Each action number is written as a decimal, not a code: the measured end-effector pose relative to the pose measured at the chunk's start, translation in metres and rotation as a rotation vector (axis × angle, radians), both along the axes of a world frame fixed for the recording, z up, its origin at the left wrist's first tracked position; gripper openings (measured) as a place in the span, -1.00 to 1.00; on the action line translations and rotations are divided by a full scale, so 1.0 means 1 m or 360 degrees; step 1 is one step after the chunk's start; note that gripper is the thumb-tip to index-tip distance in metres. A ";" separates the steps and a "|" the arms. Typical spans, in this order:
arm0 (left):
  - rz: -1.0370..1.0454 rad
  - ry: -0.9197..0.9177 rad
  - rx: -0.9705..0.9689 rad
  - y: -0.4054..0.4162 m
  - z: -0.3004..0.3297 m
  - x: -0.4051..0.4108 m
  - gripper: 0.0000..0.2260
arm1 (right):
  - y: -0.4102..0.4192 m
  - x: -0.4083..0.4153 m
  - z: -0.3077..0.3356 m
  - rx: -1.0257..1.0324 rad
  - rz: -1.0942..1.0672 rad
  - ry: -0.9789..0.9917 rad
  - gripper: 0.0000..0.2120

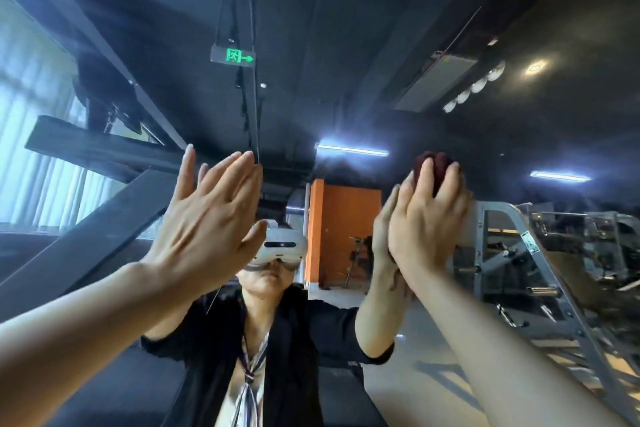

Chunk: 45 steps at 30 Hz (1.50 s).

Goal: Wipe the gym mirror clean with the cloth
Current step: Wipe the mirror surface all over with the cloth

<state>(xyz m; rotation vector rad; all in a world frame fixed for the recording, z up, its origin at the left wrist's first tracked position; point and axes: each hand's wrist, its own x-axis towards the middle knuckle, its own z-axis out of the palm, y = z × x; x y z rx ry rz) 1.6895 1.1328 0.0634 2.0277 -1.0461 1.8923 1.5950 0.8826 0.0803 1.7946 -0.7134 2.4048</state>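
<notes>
The gym mirror (346, 45) fills the view straight ahead and reflects the dark ceiling, the room and me. My left hand (204, 218) lies flat against the glass with straight fingers, meeting its own reflection. My right hand (429, 218) presses a dark red cloth (434, 166) onto the mirror, fingers curled over it. The cloth is bunched; only its top shows above my fingers.
In the reflection a grey metal exercise machine (554, 288) stands at the right and an orange wall panel (346, 229) at the centre. A green exit sign (233, 55) hangs from the ceiling. Bright curtained windows (31, 149) are at the left.
</notes>
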 end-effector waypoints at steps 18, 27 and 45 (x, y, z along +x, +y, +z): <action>-0.0243 -0.0134 0.0118 -0.137 -0.028 -0.057 -0.37 | -0.084 -0.045 0.021 -0.0335 -0.0051 0.0343 -0.48; -0.0262 -0.0037 0.0264 -0.180 -0.084 -0.082 -0.39 | -0.130 -0.072 -0.046 0.0064 -0.0018 0.0046 -0.53; -0.0220 0.0356 0.0232 -0.160 -0.210 -0.092 -0.24 | -0.096 -0.050 -0.209 -0.0518 0.0089 0.0439 -0.60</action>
